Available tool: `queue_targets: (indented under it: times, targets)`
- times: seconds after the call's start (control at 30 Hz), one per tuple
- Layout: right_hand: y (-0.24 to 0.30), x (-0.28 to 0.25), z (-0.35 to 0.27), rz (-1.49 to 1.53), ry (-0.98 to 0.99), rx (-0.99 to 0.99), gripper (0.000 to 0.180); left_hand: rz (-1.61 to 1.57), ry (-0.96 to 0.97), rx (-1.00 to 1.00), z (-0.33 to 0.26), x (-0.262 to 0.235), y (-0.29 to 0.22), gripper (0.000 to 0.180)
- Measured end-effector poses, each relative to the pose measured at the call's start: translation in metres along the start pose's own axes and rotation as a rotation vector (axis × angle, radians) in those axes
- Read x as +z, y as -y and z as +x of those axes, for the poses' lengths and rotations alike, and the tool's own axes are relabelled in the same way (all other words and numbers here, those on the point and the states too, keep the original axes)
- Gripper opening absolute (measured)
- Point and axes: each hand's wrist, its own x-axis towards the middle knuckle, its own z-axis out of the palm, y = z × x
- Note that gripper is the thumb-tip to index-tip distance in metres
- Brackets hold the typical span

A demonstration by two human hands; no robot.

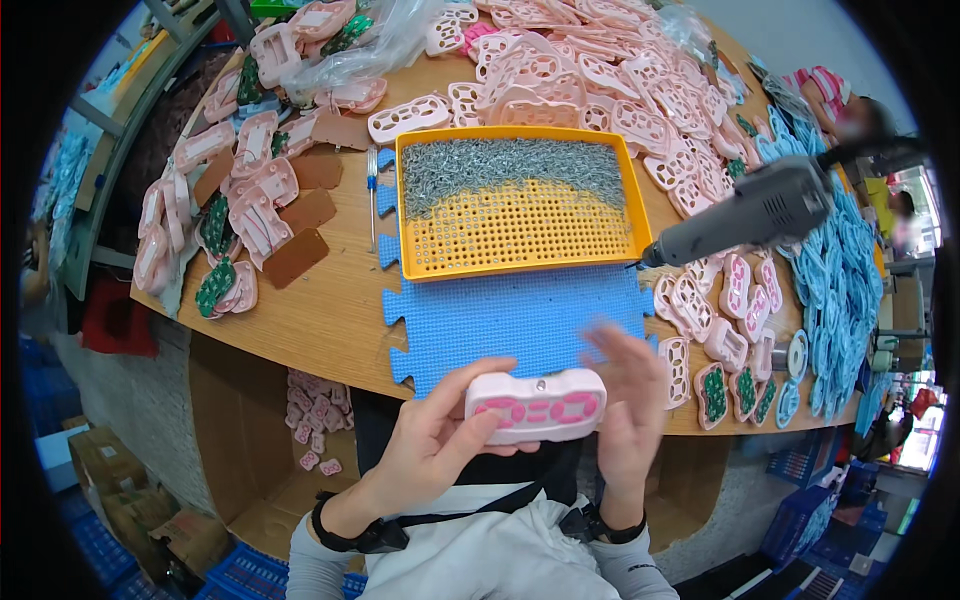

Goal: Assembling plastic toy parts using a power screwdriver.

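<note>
My left hand grips a pale pink game controller by its left end, the thumb lying on its front. Darker pink buttons show on that face, and a small round metal spot sits at the middle of its upper edge. To the right of the controller, my right hand is raised with its fingers stretched out and slightly blurred; nothing is in it. Both hands are above the near edge of a blue foam mat. Beyond them, a yellow perforated tray holds a heap of small screws.
A dark grey electric screwdriver points at the tray's right corner. Pink shells are piled at the back; shells with green circuit boards lie left. Blue parts heap at right. Below, a cardboard box contains pink pieces.
</note>
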Motion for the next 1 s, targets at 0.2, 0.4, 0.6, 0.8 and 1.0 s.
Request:
queue_targets:
  times: [0.2, 0.4, 0.6, 0.8, 1.0]
  targets:
    - [0.003, 0.014, -0.013, 0.385, 0.249, 0.184, 0.044, 0.076, -0.015, 0.104, -0.01, 0.007, 0.008, 0.039]
    - [-0.001, 0.009, -0.017, 0.327, 0.323, 0.177, 0.047, 0.227, -0.009, 0.258, -0.016, 0.008, 0.005, 0.04]
    - [-0.012, 0.011, -0.015, 0.398, 0.353, 0.176, 0.048, 0.501, -0.058, 0.356, -0.02, 0.004, 0.011, 0.043]
    - [-0.013, 0.022, -0.015, 0.409, 0.384, 0.253, 0.043, 0.717, -0.27, 0.654, -0.018, 0.004, 0.016, 0.043]
    - [-0.008, 0.031, -0.015, 0.385, 0.427, 0.276, 0.043, 0.94, -0.322, 0.79, -0.021, -0.003, 0.005, 0.041]
